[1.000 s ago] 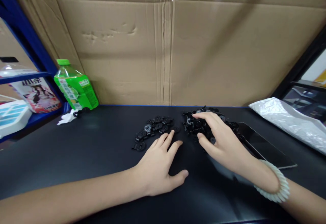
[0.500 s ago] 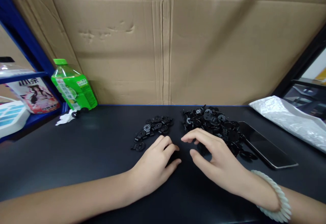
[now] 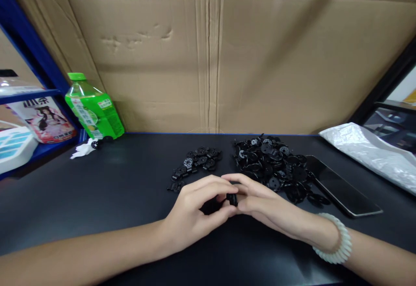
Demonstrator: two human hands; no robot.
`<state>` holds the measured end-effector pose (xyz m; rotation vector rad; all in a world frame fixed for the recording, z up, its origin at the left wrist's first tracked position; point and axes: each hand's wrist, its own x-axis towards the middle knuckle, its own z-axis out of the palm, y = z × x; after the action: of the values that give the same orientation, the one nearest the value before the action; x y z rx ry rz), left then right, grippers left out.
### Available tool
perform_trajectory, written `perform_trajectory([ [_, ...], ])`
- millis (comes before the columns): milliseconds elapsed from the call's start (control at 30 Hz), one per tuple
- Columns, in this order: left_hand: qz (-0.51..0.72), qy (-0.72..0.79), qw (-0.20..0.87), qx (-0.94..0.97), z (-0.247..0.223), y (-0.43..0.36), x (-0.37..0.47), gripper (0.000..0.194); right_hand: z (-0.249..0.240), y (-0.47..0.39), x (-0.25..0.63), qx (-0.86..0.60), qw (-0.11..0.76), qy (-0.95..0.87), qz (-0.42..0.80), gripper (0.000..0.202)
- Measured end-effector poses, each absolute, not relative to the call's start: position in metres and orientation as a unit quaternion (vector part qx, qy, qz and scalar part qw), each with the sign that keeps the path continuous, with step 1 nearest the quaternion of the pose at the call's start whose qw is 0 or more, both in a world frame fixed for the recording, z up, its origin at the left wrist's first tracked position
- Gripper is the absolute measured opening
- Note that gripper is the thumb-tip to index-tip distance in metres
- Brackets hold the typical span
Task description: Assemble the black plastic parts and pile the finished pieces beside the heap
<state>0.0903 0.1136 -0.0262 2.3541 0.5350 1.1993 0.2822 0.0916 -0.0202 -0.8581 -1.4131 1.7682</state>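
Between my two hands, just above the dark table (image 3: 130, 199), is a small round black plastic part (image 3: 232, 199), partly hidden by fingers. My left hand (image 3: 201, 208) is closed on it, thumb below and fingers above. My right hand (image 3: 256, 197) meets it from the other side, its fingers also closed around the part. Behind my left hand lies a small cluster of black disc-shaped parts (image 3: 198, 160). A larger heap of similar black parts (image 3: 269, 160) lies beyond my right hand, some with small holes in their faces.
A phone (image 3: 344, 186) lies right of the heap, near a silver plastic bag (image 3: 370, 147). At the left stand a green-labelled bottle (image 3: 94, 108), a crumpled white tissue (image 3: 84, 148) and a blue shelf (image 3: 32, 95). A cardboard wall (image 3: 156, 60) rises behind the table.
My right hand has moved left and down from the heap's edge to meet my left hand. The fingers of both hands have come together on the black part, which now shows between them.
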Motion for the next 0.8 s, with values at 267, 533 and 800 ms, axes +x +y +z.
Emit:
perform_trajectory([
  [267, 0.438, 0.187, 0.274, 0.836, -0.0249, 0.1140, 0.0902, 0.024, -0.0224, 0.0920, 0.2795, -0.231, 0.298, -0.511, 0.773, 0.040],
  [533, 0.438, 0.186, 0.254, 0.842, -0.0255, 0.1141, 0.0910, 0.022, -0.0207, 0.0943, 0.2785, -0.229, 0.284, -0.532, 0.764, 0.046],
  [800, 0.445, 0.212, 0.172, 0.853, -0.0289, 0.1071, 0.0993, 0.013, -0.0210, 0.0867, 0.2754, -0.316, 0.292, -0.553, 0.713, 0.048],
])
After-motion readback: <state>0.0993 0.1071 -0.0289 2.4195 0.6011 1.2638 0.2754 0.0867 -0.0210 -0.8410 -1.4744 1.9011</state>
